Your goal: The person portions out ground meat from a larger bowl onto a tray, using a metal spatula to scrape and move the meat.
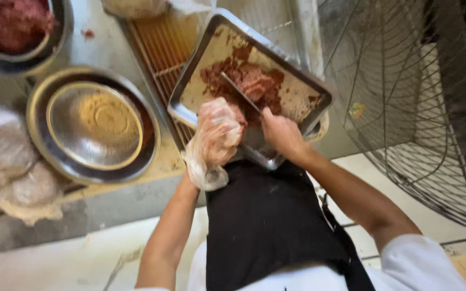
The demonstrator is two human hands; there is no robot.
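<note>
The metal tray (pixel 311 89) is silver-grey, with a beige smear on its floor and reddish-brown minced meat (pixel 249 81) in the middle. The left hand (pixel 217 132) wears a clear, whitish plastic bag as a glove. The apron (pixel 268 221) is black, the sleeve (pixel 416 258) is white. The round bowl (pixel 93 124) is shiny steel with a yellowish-tan stain. The rack (pixel 163 43) under the tray is orange-brown.
</note>
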